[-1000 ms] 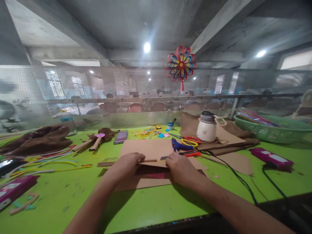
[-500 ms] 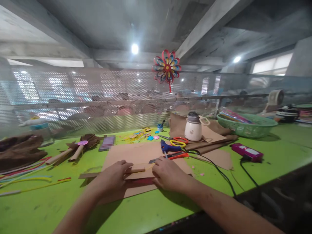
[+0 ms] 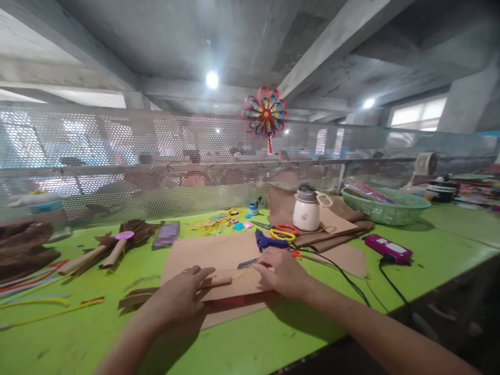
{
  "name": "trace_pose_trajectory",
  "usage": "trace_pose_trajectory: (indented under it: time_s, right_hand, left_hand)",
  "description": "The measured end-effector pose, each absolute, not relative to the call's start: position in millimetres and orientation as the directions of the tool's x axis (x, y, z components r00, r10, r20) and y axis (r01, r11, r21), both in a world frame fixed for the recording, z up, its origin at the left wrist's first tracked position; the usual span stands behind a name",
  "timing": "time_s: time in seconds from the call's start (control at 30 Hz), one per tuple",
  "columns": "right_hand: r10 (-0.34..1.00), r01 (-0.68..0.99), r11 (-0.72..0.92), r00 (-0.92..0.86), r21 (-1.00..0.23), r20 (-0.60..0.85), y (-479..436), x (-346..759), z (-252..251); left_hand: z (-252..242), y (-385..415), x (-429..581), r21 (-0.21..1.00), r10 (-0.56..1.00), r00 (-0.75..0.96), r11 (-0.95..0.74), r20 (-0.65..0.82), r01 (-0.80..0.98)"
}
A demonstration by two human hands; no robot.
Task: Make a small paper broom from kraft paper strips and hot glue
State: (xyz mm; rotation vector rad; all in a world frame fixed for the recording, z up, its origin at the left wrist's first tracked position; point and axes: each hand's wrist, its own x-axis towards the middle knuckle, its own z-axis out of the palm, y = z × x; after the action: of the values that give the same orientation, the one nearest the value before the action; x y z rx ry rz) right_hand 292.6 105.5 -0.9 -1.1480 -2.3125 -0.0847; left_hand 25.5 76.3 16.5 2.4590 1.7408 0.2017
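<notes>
Brown paper sheets (image 3: 195,250) lie on the green table in front of me. My left hand (image 3: 187,289) rests at their left part, its fingers bent over a small paper roll (image 3: 221,281); whether it grips the roll is unclear. My right hand (image 3: 277,271) is closed at the right part of the paper, by the grey blade (image 3: 247,264) of a cutter and a thin yellow string (image 3: 244,272). What its fingers hold is hidden. Just behind it lies a blue glue gun (image 3: 269,241). Folded brown strips (image 3: 136,297) stick out left of my left hand.
Scissors (image 3: 283,233), a white jug (image 3: 307,213) and brown cloth-like sheets (image 3: 336,239) lie behind the paper. A green basket (image 3: 390,211) and a purple power strip (image 3: 388,249) are at the right. Paper figures (image 3: 113,252) and coloured cords (image 3: 35,302) are at the left.
My right hand has moved right and slightly up, away from the paper's front edge. My left hand stays near the roll. The view has shifted slightly.
</notes>
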Motion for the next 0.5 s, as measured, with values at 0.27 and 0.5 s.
trace_pose_trajectory:
  time_s: [0.27,0.5]
  right_hand:
    - [0.926,0.95,0.297,-0.311,0.093,0.215,198,396,17]
    - [0.889,0.882,0.438,-0.454,0.174,0.065,229,401,-2]
  left_hand:
    - [17,76,28,0.16,0.939,0.342,-0.345,0.042,0.925]
    - [15,78,28,0.174,0.935,0.351,-0.355,0.053,0.919]
